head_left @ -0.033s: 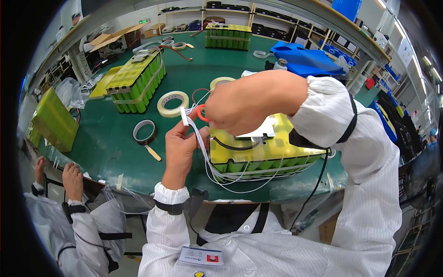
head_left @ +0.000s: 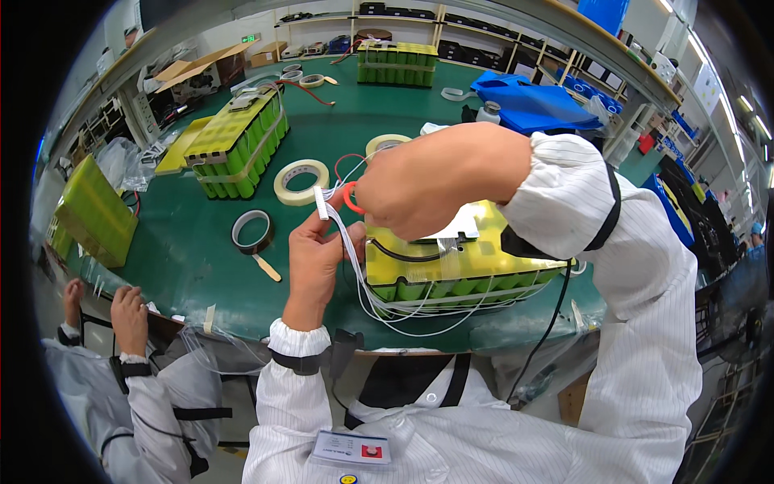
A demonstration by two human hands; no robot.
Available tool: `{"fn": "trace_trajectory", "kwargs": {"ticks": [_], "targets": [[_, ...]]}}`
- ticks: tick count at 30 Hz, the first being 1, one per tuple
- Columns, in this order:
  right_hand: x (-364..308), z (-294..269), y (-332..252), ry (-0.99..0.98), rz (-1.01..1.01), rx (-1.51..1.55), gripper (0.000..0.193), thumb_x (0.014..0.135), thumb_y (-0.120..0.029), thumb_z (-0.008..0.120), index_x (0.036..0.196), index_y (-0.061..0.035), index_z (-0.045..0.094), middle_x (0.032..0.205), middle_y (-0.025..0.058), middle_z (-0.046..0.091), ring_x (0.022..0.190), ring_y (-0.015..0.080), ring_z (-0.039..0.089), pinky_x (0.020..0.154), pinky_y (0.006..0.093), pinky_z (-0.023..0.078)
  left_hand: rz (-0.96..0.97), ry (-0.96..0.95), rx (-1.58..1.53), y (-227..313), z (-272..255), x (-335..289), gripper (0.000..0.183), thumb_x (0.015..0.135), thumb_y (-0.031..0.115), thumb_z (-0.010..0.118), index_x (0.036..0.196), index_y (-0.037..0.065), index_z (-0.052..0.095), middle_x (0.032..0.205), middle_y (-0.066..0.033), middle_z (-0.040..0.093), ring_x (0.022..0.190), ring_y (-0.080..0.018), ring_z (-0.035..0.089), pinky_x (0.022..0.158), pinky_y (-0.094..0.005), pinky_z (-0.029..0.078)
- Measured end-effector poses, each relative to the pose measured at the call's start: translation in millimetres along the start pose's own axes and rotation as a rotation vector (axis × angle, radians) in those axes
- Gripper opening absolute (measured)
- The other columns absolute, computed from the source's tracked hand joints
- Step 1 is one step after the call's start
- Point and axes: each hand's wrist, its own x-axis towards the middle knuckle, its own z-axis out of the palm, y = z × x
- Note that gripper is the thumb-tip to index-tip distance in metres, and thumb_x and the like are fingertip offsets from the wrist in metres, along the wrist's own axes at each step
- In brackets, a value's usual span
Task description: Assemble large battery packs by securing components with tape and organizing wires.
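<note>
My left hand (head_left: 313,262) pinches a bundle of thin white wires (head_left: 352,254) just below a white strip-shaped connector (head_left: 321,203). Close beside it, my right hand (head_left: 439,181) is closed on a tool with an orange-red loop handle (head_left: 350,198); the rest of that tool is hidden behind the fingers. From the bundle the wires run down along the near side of a green battery pack (head_left: 476,292) with a yellow top, which lies under my right forearm. A black cable (head_left: 411,256) and a small white sheet (head_left: 461,224) lie on its top.
More battery packs stand on the green table (head_left: 201,282): one at left (head_left: 242,149), one on the left edge (head_left: 97,211), one far back (head_left: 397,66). Tape rolls (head_left: 300,184) and a wooden stick (head_left: 267,268) lie nearby. A co-worker's hands (head_left: 129,319) rest at lower left.
</note>
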Motion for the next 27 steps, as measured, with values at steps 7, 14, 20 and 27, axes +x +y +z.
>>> {"fn": "trace_trajectory", "kwargs": {"ticks": [7, 14, 20, 27], "targets": [[-2.5, -5.7, -3.4, 0.146, 0.113, -0.051, 0.021, 0.087, -0.015, 0.061, 0.104, -0.0062, 0.071, 0.098, 0.0121, 0.072, 0.084, 0.035, 0.068, 0.066, 0.0457, 0.054, 0.006, -0.002, 0.027, -0.5, 1.7, 2.4, 0.049, 0.082, 0.004, 0.08, 0.128, -0.001, 0.062, 0.096, -0.0046, 0.07, 0.067, -0.0091, 0.064, 0.061, -0.0233, 0.052], [14.5, 6.2, -1.3, 0.282, -0.025, -0.153, 0.021, 0.089, -0.022, 0.065, 0.104, -0.0092, 0.07, 0.104, 0.0079, 0.071, 0.098, 0.0309, 0.067, 0.093, 0.0495, 0.044, 0.035, 0.025, 0.0, -14.3, -2.6, 2.5, 0.034, 0.082, 0.005, 0.08, 0.112, -0.003, 0.066, 0.084, -0.0034, 0.068, 0.063, -0.0081, 0.062, 0.058, -0.0233, 0.05], [22.6, 0.8, -8.4, 0.182, -0.058, -0.068, 0.017, 0.088, -0.017, 0.065, 0.102, -0.0099, 0.071, 0.103, 0.0067, 0.07, 0.102, 0.0334, 0.065, 0.112, 0.0598, 0.032, 0.095, 0.064, 0.017, -12.2, 5.2, 3.7, 0.032, 0.081, -0.001, 0.078, 0.111, -0.002, 0.066, 0.088, -0.0056, 0.07, 0.068, -0.0115, 0.066, 0.058, -0.0237, 0.052], [36.1, 7.1, -10.2, 0.195, 0.027, -0.046, 0.028, 0.087, -0.027, 0.069, 0.111, -0.0123, 0.069, 0.11, 0.0073, 0.069, 0.106, 0.0292, 0.064, 0.107, 0.0529, 0.038, 0.155, 0.106, -0.144, -25.0, 1.4, 3.1, 0.027, 0.084, -0.006, 0.073, 0.11, -0.003, 0.066, 0.092, -0.005, 0.071, 0.07, -0.0111, 0.067, 0.057, -0.0233, 0.051]]}}
